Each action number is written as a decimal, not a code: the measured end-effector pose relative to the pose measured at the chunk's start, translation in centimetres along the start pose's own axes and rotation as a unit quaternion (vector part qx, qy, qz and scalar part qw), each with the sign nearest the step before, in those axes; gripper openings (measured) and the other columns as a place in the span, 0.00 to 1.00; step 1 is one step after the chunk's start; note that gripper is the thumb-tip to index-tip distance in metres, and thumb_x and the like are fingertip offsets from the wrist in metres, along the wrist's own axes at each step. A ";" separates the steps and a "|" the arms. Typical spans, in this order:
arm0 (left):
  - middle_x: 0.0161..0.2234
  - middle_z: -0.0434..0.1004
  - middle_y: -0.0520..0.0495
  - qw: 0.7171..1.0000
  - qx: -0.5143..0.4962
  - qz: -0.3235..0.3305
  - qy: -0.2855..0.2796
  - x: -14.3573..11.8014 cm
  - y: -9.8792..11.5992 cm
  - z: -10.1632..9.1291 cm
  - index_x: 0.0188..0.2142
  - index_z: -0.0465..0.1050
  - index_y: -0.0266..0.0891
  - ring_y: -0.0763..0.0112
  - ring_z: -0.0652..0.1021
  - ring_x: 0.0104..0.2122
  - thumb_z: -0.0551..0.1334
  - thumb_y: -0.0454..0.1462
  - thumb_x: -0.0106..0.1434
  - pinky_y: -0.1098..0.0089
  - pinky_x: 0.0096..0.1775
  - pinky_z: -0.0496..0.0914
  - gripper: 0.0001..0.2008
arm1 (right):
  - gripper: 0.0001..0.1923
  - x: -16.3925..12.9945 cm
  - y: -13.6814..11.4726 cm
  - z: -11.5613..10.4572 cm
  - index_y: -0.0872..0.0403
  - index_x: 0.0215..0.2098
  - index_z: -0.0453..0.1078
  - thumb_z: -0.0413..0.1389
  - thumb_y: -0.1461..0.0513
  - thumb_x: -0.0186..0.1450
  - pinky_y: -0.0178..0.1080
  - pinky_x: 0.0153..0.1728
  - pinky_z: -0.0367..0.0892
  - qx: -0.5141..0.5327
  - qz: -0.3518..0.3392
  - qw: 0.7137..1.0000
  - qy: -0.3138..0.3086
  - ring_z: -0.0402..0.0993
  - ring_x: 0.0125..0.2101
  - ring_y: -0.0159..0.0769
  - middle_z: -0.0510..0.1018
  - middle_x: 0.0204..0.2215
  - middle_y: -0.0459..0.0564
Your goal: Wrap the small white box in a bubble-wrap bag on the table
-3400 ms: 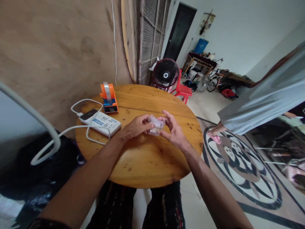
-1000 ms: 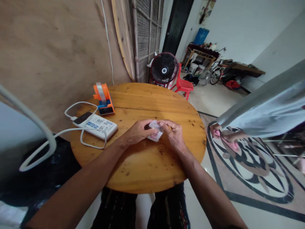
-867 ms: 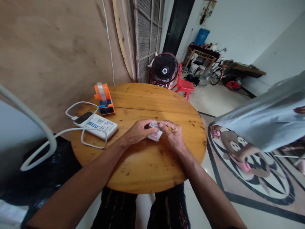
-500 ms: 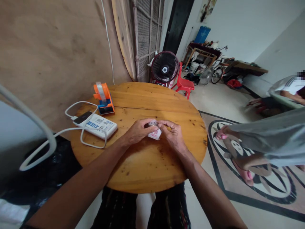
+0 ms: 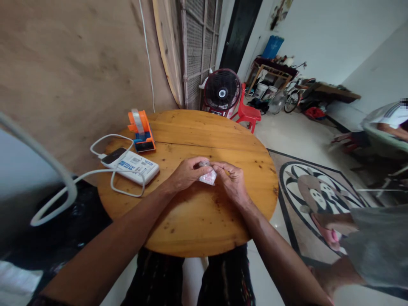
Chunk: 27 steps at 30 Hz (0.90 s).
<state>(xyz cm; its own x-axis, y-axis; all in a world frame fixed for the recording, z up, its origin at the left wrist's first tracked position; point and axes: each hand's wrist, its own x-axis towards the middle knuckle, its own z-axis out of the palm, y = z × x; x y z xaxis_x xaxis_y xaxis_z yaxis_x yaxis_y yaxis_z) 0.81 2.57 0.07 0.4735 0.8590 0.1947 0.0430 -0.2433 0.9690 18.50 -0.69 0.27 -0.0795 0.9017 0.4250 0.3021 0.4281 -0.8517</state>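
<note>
My left hand [image 5: 185,174] and my right hand [image 5: 232,180] meet over the middle of a round wooden table [image 5: 191,221]. Both pinch a small clear plastic packet [image 5: 208,177] with pinkish contents, held just above the tabletop. The fingers cover most of the packet, so only its lower corner shows.
On the table's left lie a white power bank [image 5: 136,165] with a dark phone [image 5: 114,155] and white cable on it, and an orange tape dispenser [image 5: 141,131]. Behind stand a black fan [image 5: 222,92] and red chair [image 5: 247,115]. Another person in grey [image 5: 376,242] is at lower right.
My hands have closed tighter around the packet, folding it smaller. The other person in grey has walked from the right toward the lower right corner.
</note>
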 end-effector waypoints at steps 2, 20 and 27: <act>0.33 0.74 0.50 1.000 0.006 0.000 0.006 0.0 0.0 0.0 0.40 0.74 0.35 0.72 0.72 0.32 0.61 0.46 0.61 0.71 0.36 0.67 0.16 | 0.11 0.0 0.1 0.0 0.49 0.41 0.80 0.56 0.56 0.65 0.42 0.46 0.72 -0.010 -0.010 1.000 -0.009 0.79 0.40 0.39 0.83 0.38 0.49; 0.38 0.78 0.47 0.996 -0.069 -0.055 -0.025 -0.3 0.7 -0.7 0.46 0.75 0.35 0.67 0.76 0.35 0.65 0.44 0.56 0.69 0.38 0.68 0.21 | 0.11 0.3 0.1 -0.4 0.47 0.42 0.79 0.55 0.58 0.67 0.41 0.42 0.73 -0.065 -0.067 0.995 -0.030 0.79 0.37 0.38 0.83 0.38 0.49; 0.40 0.80 0.44 0.992 -0.108 -0.069 0.010 -0.3 0.7 -0.1 0.46 0.76 0.35 0.65 0.76 0.37 0.67 0.45 0.55 0.66 0.41 0.69 0.22 | 0.12 0.2 0.3 -0.4 0.47 0.44 0.79 0.53 0.59 0.68 0.41 0.41 0.73 -0.129 -0.101 0.986 -0.021 0.80 0.36 0.39 0.83 0.37 0.49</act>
<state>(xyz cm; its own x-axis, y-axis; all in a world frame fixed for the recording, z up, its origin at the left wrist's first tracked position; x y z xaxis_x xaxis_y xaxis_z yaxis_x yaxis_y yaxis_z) 0.58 2.17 0.67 0.4592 0.8864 0.0589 -0.0838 -0.0228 0.9962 18.99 -0.40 0.20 -0.2008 0.8033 0.5607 0.5080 0.5748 -0.6415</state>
